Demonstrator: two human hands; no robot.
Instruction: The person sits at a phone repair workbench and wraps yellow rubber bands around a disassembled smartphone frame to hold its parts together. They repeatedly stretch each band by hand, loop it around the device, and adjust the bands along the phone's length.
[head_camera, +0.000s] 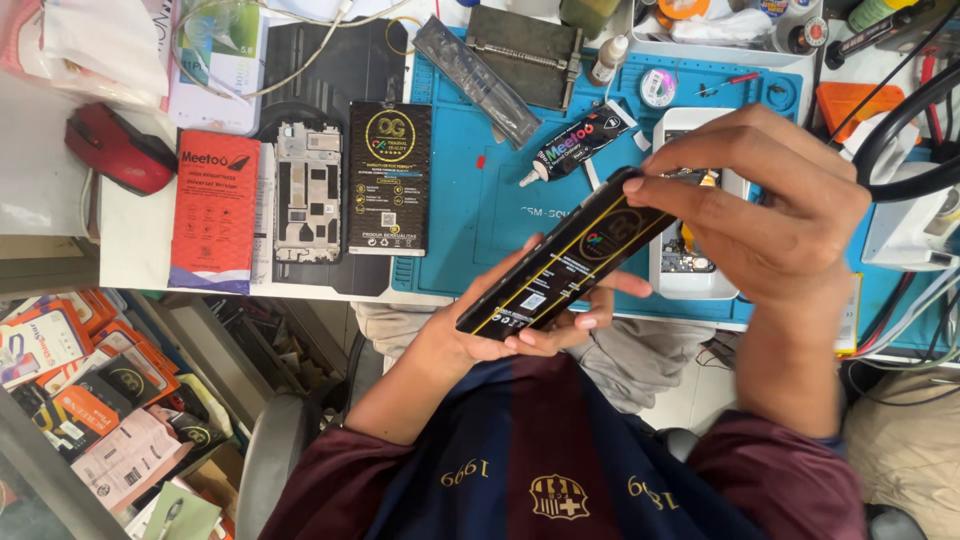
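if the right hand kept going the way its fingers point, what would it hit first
The right hand points left along the black flat package it grips. Beyond that, probably the black glue tube on the blue mat, though depth is unclear.

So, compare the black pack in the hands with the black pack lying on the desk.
The held black pack is tilted above the desk edge, gripped by the left hand and right hand; the desk black pack lies flat, untouched. The held one shows foreshortened, the desk one squarely. Both are black with gold print.

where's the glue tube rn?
Head view: the glue tube lies on the blue mat, centre-top, just beyond the black battery held in both hands.
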